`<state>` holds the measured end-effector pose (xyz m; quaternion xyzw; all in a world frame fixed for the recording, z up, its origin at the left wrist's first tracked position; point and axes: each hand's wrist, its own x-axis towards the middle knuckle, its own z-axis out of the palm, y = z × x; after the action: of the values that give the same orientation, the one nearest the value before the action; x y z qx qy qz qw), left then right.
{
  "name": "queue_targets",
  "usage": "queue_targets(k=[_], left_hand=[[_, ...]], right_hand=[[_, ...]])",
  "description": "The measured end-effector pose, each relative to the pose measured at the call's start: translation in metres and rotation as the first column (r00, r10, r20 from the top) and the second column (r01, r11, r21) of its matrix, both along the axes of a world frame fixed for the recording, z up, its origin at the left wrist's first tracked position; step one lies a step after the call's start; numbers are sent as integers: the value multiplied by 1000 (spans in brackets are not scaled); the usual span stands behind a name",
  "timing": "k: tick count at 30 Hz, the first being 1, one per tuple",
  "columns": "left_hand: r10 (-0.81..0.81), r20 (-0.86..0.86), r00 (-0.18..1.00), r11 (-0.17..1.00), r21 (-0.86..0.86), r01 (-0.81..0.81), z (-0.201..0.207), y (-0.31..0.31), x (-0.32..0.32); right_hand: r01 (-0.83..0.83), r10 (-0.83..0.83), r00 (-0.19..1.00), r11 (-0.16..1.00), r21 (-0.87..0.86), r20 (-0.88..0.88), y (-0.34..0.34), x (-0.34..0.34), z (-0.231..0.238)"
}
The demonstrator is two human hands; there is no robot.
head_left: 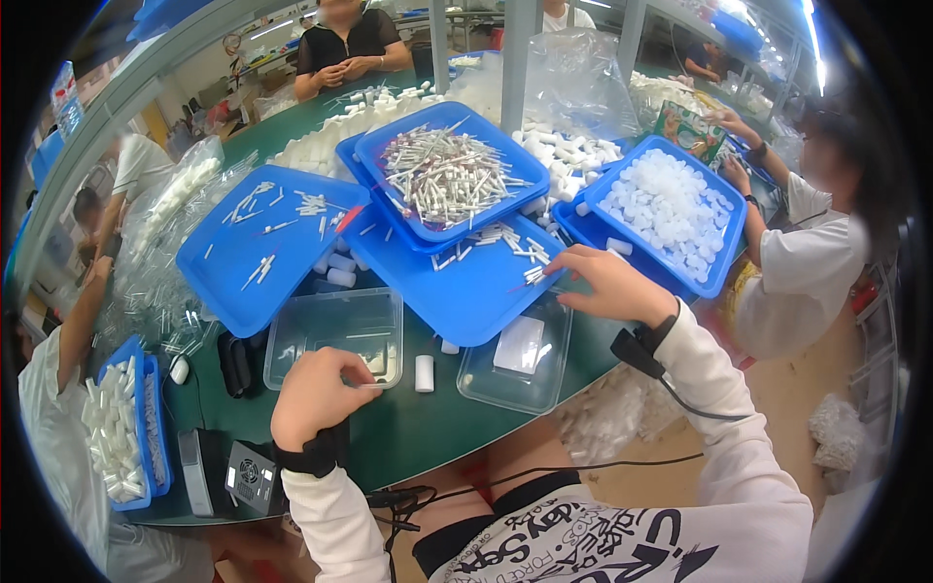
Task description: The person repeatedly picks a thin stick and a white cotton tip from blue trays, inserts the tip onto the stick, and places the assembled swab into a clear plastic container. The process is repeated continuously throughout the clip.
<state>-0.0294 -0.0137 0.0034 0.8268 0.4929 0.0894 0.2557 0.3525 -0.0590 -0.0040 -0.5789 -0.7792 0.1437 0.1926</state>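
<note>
My left hand is at the front rim of a clear plastic container. Its fingers curl in against the thumb, and whatever they hold, if anything, is hidden. A white cylinder stands upright on the table to the right of that hand. My right hand reaches over the right edge of a blue tray, thumb and index finger apart. Its index fingertip is by small white sticks on the tray. Below that hand, a clear plastic lid lies at the table edge with a white rectangular piece on it.
Stacked blue trays hold a heap of thin white sticks. Another blue tray has scattered sticks; a tray at right holds translucent white pieces. White tubes fill a bin at left. People sit around the green table.
</note>
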Motion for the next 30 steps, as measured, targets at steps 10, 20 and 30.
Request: queue_targets(k=[10,20,30], left_hand=[[377,-205,903,916,227,-331,5,-3,-2],[393,-275,877,889,357,-287,-5,-5,4],[44,-214,976,969,245,10,12,-31,14]], right_hand=[[132,-77,973,959,250,-219,-14,-36,-37],[17,-2,1000,877,480,-31,-76,-63,-32],[-137,23,981,788,600,193,-118,-66,-59]])
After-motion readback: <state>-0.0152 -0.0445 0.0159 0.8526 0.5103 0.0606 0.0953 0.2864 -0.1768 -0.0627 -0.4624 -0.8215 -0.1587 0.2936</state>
